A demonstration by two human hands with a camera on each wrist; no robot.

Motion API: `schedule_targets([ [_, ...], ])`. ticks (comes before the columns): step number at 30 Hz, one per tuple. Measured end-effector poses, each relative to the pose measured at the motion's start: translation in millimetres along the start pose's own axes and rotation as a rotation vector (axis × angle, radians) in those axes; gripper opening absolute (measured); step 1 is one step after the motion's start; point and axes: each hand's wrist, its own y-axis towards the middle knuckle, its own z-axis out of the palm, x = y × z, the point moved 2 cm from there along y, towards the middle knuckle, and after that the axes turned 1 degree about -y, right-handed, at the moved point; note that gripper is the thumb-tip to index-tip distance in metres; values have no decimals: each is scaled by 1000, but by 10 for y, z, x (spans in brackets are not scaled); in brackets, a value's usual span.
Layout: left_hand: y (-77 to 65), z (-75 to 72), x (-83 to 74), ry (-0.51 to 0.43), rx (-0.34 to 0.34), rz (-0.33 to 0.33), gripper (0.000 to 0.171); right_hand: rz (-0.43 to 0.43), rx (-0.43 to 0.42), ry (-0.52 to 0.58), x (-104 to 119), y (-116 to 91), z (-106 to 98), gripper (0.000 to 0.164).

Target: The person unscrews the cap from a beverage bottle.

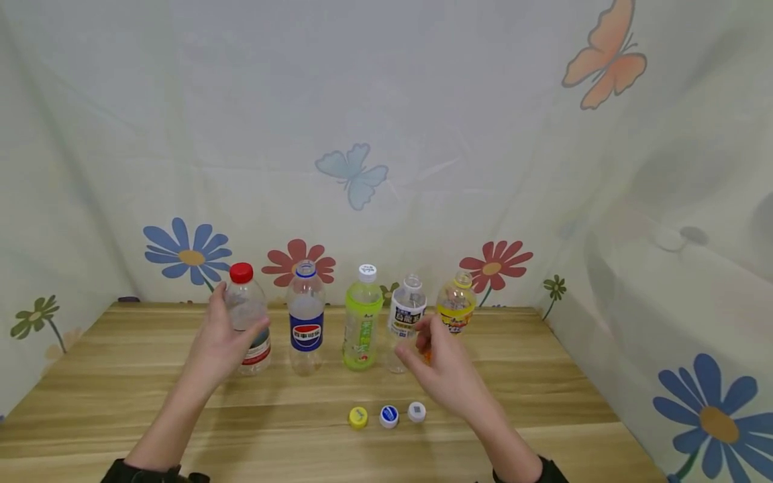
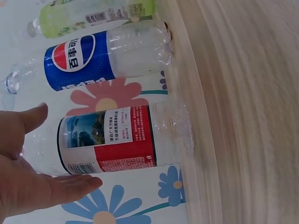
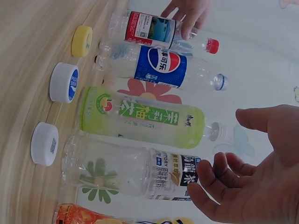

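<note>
My left hand (image 1: pixel 220 335) is spread around a clear water bottle (image 2: pixel 124 140) with a red cap (image 1: pixel 241 272), thumb apart from the side, fingers (image 2: pixel 70 189) fairly straight along it. To its right stand a Pepsi bottle (image 1: pixel 306 329) with an uncovered mouth, a green tea bottle (image 1: pixel 362 322) with a white cap, and a capless clear oolong tea bottle (image 1: pixel 407 315). Over the front of that last bottle hovers my right hand (image 1: pixel 443 372), fingers loosely bent and holding nothing. A yellow-labelled bottle (image 1: pixel 455 302), capless, is partly hidden behind the right hand.
Three loose caps lie on the wooden table (image 1: pixel 290 429) in front of the bottles: a yellow cap (image 1: pixel 358 418), a white cap with a blue top (image 1: pixel 389 416) and a white cap (image 1: pixel 417 412). A patterned curtain (image 1: pixel 241 134) hangs behind and at both sides.
</note>
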Motion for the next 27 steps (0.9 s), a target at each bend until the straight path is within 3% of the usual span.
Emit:
schedule_targets([
  [13,-7,22,36,28,12,20,95,-56,76,-14,50,-50,45,39],
  [27,-135,-63,-167,54,-28,79,87,-111,130,-4,83,-77,30,40],
])
